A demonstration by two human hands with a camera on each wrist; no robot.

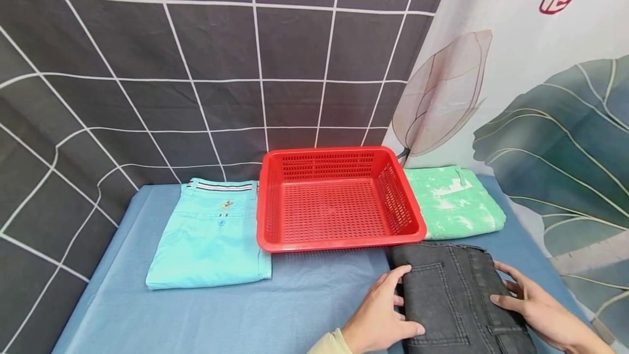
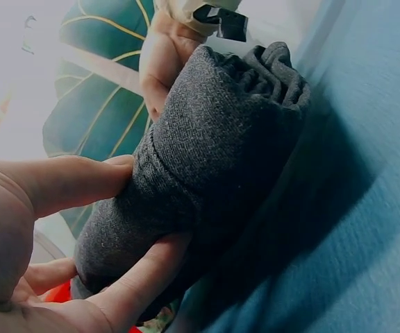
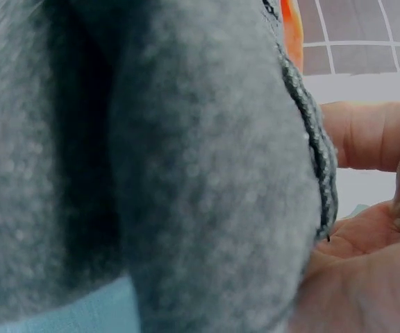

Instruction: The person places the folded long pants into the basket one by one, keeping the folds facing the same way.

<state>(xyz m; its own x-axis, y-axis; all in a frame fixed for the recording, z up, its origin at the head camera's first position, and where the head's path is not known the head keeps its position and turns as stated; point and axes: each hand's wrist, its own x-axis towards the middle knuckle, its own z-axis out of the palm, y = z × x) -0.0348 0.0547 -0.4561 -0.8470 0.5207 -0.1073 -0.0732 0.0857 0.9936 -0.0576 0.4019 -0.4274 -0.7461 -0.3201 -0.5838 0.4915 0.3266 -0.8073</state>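
Note:
A folded pair of dark grey jeans (image 1: 447,296) lies at the front right of the bed-like blue surface, a stitched back pocket facing up. My left hand (image 1: 380,310) holds its left side, thumb near the front and fingers along the edge. In the left wrist view, the thumb and fingers of the left hand (image 2: 61,236) grip the thick rolled side of the jeans (image 2: 193,132), which stands off the blue cloth over a shadow. On the opposite side, my right hand (image 1: 545,305) grips the jeans with thumb on top. Layers of grey fabric (image 3: 214,159) fill the right wrist view.
A red plastic basket (image 1: 341,247) stands at the back centre, its inside showing bare mesh. Folded light-blue trousers (image 1: 211,245) lie left of it, and a folded green-and-white garment (image 1: 454,201) lies right of it. A dark grid-patterned curtain (image 1: 211,42) hangs behind.

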